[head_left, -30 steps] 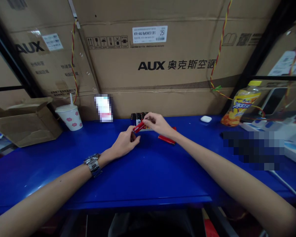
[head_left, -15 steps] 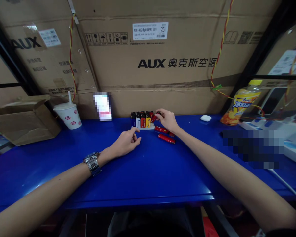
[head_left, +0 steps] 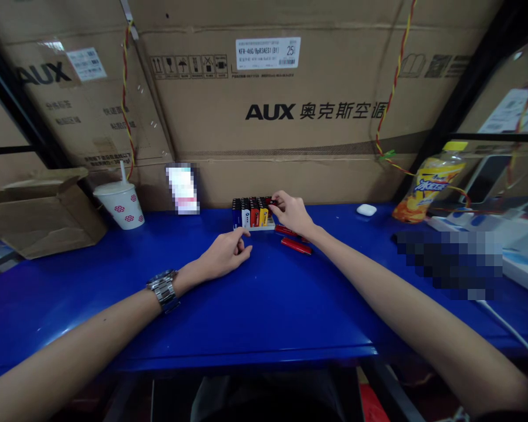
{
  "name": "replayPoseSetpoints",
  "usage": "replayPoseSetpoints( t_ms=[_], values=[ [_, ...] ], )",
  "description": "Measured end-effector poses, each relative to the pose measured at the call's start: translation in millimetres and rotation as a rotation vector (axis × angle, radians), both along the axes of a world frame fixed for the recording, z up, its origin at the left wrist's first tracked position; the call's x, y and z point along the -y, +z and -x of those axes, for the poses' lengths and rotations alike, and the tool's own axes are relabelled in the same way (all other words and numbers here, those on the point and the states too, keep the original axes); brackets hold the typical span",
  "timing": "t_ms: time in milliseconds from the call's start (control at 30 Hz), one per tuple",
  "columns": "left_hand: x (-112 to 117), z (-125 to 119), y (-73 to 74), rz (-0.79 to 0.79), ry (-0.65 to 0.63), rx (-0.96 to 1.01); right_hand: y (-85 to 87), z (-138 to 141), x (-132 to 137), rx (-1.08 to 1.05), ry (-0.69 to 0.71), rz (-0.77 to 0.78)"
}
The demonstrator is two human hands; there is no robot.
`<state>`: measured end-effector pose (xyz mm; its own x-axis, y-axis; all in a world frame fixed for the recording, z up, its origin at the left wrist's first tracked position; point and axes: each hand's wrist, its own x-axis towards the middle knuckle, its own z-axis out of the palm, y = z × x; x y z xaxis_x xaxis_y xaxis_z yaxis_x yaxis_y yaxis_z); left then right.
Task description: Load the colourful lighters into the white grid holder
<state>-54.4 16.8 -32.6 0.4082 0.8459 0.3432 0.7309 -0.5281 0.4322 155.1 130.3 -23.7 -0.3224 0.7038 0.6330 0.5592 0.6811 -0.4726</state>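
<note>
Several lighters in blue, white, red and yellow stand upright in rows in a white tray (head_left: 266, 227). At the tray's right end, my right hand (head_left: 293, 212) pinches a red lighter (head_left: 271, 203) between thumb and fingertips; its lower part is partly hidden. My left hand (head_left: 224, 252) rests on the table just in front of the tray. Its thumb and index finger are apart, the other fingers curl loosely, and the index fingertip lies at the tray's front edge. Below my right hand a loose red lighter (head_left: 296, 245) lies on its side, with more red ones partly covered behind it.
The blue table (head_left: 264, 316) backs onto a large cardboard box (head_left: 317, 76). To the left are a paper cup with straw (head_left: 122, 205), an open carton (head_left: 48, 217) and a blurred, lit screen (head_left: 183, 189). Rightward stand a white case (head_left: 366, 210) and a drink bottle (head_left: 429, 184).
My right hand has moved slightly left and up with the red lighter, bringing it over the tray's right end. My left hand has stayed in place.
</note>
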Motion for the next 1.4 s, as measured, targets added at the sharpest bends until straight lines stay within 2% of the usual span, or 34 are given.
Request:
replayPoseSetpoints(
  t_ms=[200,367,600,800,1033,1133,1267,1400],
  values=[
    [0.0,-0.7,-0.6,-0.006,-0.008,-0.004,2.9,1.5,0.1,0.102,-0.024,0.020],
    [1.4,-0.7,0.6,-0.005,-0.019,-0.007,-2.5,0.4,-3.6,0.002,-0.008,0.058],
    [2.0,-1.5,1.6,-0.010,-0.025,-0.023,-5.5,-5.0,-3.4,0.205,-0.077,0.051],
    [0.9,-0.7,1.2,-0.013,-0.035,-0.039,-5.2,-2.7,-4.5,0.150,-0.038,0.069],
    [1.1,-0.2,0.8,-0.013,-0.050,-0.055,-4.4,-2.2,-8.6,0.139,-0.132,0.160],
    [0.6,0.0,0.1,-0.024,-0.046,-0.061,-2.9,-4.9,-9.9,0.222,-0.142,0.191],
    [0.1,0.5,-1.0,-0.043,-0.052,-0.070,5.0,-10.5,-5.0,0.353,-0.125,0.173],
    [0.1,1.0,-1.0,-0.049,-0.060,-0.082,8.4,-14.2,2.7,0.307,-0.107,0.090]
  ],
)
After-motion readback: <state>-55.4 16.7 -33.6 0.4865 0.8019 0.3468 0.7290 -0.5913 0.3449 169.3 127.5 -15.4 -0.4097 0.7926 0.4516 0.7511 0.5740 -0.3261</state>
